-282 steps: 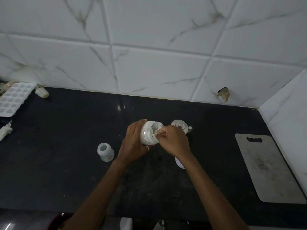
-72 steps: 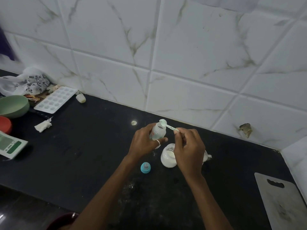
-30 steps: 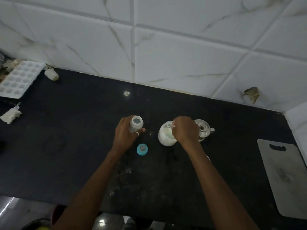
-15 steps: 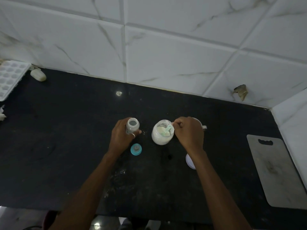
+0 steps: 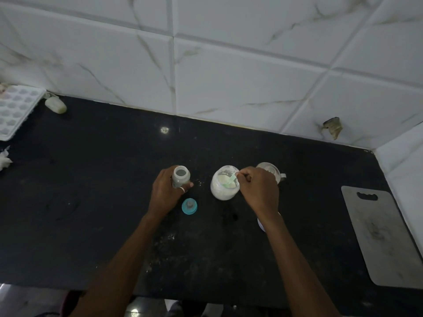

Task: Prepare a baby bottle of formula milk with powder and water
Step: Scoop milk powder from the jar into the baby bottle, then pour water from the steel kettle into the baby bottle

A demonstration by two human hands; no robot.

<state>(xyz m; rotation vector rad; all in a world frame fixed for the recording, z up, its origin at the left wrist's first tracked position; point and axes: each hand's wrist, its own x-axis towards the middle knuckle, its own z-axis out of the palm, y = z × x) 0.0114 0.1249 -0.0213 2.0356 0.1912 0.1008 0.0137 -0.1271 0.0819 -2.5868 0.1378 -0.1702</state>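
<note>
A small clear baby bottle (image 5: pixel 180 176) stands upright and uncapped on the black counter (image 5: pixel 91 191), held by my left hand (image 5: pixel 165 193). Its blue teat cap (image 5: pixel 189 206) lies on the counter just in front of it. To the right stands an open white powder jar (image 5: pixel 224 183). My right hand (image 5: pixel 258 191) pinches a pale green scoop (image 5: pixel 231 179) whose bowl rests inside the jar's mouth. A clear cup with a handle (image 5: pixel 270 171) sits behind my right hand, partly hidden. A white lid (image 5: pixel 260 224) peeks out under my right wrist.
A grey cutting board (image 5: pixel 384 236) lies at the right by the side wall. A white ice tray (image 5: pixel 16 110), a small white lump (image 5: pixel 56 105) and crumpled paper (image 5: pixel 4 160) sit at the far left. Tiled wall runs along the back.
Over the last second my right hand has drawn back from over the jar, so the green scoop shows in its mouth. My left hand still holds the bottle upright on the counter.
</note>
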